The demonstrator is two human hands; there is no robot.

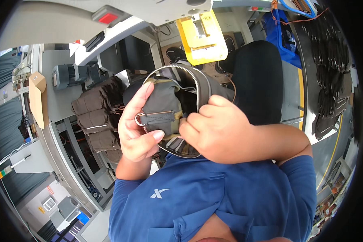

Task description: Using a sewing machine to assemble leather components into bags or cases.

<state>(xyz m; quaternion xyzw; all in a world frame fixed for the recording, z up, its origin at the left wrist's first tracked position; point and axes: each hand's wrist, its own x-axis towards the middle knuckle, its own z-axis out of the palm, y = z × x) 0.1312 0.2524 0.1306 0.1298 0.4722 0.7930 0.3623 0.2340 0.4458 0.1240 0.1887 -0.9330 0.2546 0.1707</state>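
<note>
A dark grey fabric bag [159, 99] with olive edging is held in front of my chest. Its metal-toothed zipper [176, 66] is undone and curves around the bag's mouth. My left hand [134, 139] grips the bag's end panel, with the thumb and fingers spread along its sides. Near that palm, a metal ring [138, 119] hangs from a stitched black strap tab [159, 118]. My right hand [220, 131] is closed on the bag's right edge, its curled fingers reaching to the inside. What exactly those fingertips pinch is hidden.
A yellow tray [203, 40] hangs from the machine ahead. Dark sewn bags [97, 117] are stacked on the left, near a grey motor [70, 76]. To the right stand a black seat [257, 82], a blue bin [282, 40] and a table with several black pieces [330, 72].
</note>
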